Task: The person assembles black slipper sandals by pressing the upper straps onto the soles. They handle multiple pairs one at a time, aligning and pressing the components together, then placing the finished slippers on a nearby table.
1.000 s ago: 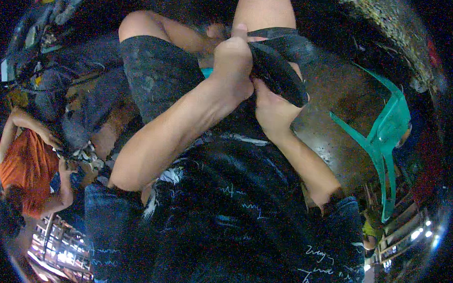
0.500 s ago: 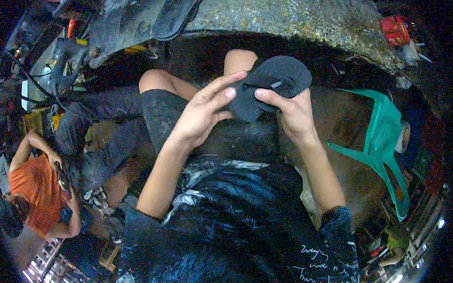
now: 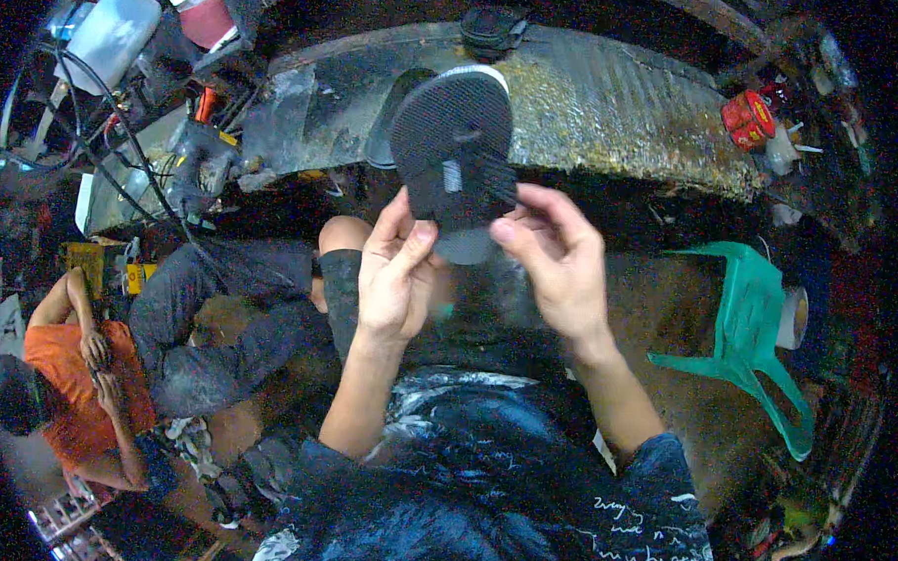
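Observation:
A dark grey sandal with a textured footbed and a small pale tag is held up before me, one rounded end pointing away. My left hand grips its near left edge, thumb on top and fingers curled underneath. My right hand is at the near right edge, thumb and forefinger pinched at dark strap-like pieces there; its other fingers are partly hidden. The sandal's near end hangs between my hands, somewhat blurred.
Beyond my knees stands a worn workbench carrying a dark sole, a black pouch and a red can. A green plastic chair is on the right. Someone in an orange shirt sits at left, near black cables.
The sandal has moved left and farther out, turning from bent and tilted to flatter and lengthwise. My left hand has closed on its edge. The view has tipped up toward the bench.

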`<state>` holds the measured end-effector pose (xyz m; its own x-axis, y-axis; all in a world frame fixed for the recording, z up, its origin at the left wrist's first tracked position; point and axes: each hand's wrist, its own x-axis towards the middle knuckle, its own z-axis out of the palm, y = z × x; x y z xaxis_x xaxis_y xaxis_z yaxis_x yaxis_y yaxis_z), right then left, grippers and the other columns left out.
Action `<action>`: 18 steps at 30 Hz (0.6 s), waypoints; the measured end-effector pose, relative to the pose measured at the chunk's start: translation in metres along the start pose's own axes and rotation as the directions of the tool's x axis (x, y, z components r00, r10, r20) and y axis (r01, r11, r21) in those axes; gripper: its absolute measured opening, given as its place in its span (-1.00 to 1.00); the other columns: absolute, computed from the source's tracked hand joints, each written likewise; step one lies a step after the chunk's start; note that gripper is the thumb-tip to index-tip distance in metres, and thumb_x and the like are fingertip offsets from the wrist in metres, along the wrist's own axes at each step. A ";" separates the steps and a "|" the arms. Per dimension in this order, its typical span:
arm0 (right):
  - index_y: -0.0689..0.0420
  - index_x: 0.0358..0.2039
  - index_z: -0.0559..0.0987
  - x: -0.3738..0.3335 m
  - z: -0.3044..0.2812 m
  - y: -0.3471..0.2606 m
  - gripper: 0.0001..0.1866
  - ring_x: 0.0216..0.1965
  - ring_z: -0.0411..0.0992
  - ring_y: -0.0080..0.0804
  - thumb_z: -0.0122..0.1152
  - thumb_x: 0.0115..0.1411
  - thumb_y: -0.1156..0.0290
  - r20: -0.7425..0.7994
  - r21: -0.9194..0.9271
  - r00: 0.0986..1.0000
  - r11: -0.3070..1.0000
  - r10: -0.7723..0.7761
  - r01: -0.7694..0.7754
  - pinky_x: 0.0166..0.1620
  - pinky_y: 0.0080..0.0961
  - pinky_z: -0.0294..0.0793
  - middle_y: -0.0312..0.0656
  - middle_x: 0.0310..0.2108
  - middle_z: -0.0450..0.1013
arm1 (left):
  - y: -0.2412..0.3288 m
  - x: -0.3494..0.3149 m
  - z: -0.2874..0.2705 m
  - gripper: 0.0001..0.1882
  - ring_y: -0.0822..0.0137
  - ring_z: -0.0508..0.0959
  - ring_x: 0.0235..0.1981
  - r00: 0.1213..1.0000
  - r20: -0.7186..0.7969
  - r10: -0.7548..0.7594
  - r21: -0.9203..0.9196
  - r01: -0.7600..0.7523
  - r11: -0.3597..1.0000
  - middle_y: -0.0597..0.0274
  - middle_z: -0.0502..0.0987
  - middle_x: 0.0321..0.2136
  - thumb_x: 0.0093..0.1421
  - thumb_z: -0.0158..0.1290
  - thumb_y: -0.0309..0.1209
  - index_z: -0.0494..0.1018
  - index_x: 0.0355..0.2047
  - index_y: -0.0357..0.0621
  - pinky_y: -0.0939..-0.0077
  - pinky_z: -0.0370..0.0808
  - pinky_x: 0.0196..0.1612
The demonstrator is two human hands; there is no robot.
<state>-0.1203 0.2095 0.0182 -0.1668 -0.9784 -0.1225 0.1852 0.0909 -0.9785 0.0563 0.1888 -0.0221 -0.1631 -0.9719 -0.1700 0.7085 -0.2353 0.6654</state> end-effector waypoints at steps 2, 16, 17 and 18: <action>0.30 -0.08 0.64 0.007 0.017 0.012 -0.65 -0.27 0.53 -0.53 0.51 0.17 0.43 -0.031 -0.078 0.997 0.994 -0.073 0.070 -0.22 -0.57 0.56 -0.16 -0.22 0.55 | 0.003 -0.004 0.009 -0.46 0.16 0.49 0.25 0.991 0.098 0.096 -0.071 -0.089 0.993 0.07 0.48 0.26 0.42 0.06 -0.53 0.32 0.38 -0.07 0.14 0.42 0.33; 0.27 0.13 0.56 0.006 0.018 0.026 -0.56 -0.03 0.55 -0.45 0.41 0.24 0.56 0.057 -0.118 0.977 0.970 -0.206 0.211 0.11 -0.46 0.53 -0.31 -0.09 0.61 | -0.005 -0.018 0.012 -0.62 0.31 0.58 0.08 0.990 -0.055 0.132 -0.085 -0.136 0.987 0.09 0.62 0.08 0.49 0.03 -0.39 0.49 0.18 -0.40 0.38 0.46 0.23; 0.27 0.27 0.43 0.004 0.019 0.025 -0.38 0.11 0.50 -0.34 0.43 0.22 0.55 -0.056 -0.144 0.992 0.984 -0.117 0.108 0.17 -0.36 0.50 -0.21 0.11 0.51 | -0.008 -0.018 0.012 -0.63 0.32 0.59 0.06 0.984 -0.073 0.164 -0.083 -0.170 0.982 0.09 0.63 0.07 0.48 0.05 -0.39 0.51 0.17 -0.41 0.40 0.48 0.21; 0.29 0.37 0.29 0.007 0.019 0.025 -0.17 0.28 0.38 -0.20 0.52 0.18 0.35 0.014 -0.087 0.921 0.917 -0.390 0.389 0.28 -0.23 0.42 -0.10 0.28 0.37 | -0.010 -0.019 0.011 -0.64 0.34 0.60 0.04 0.977 -0.094 0.193 -0.080 -0.200 0.976 0.10 0.64 0.05 0.47 0.06 -0.40 0.53 0.15 -0.41 0.43 0.49 0.19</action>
<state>-0.0983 0.2016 -0.0035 -0.2126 -0.9389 0.2708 0.0209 -0.2814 -0.9594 0.0441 0.2093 -0.0176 0.0414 -0.9935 -0.1058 0.7792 -0.0341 0.6259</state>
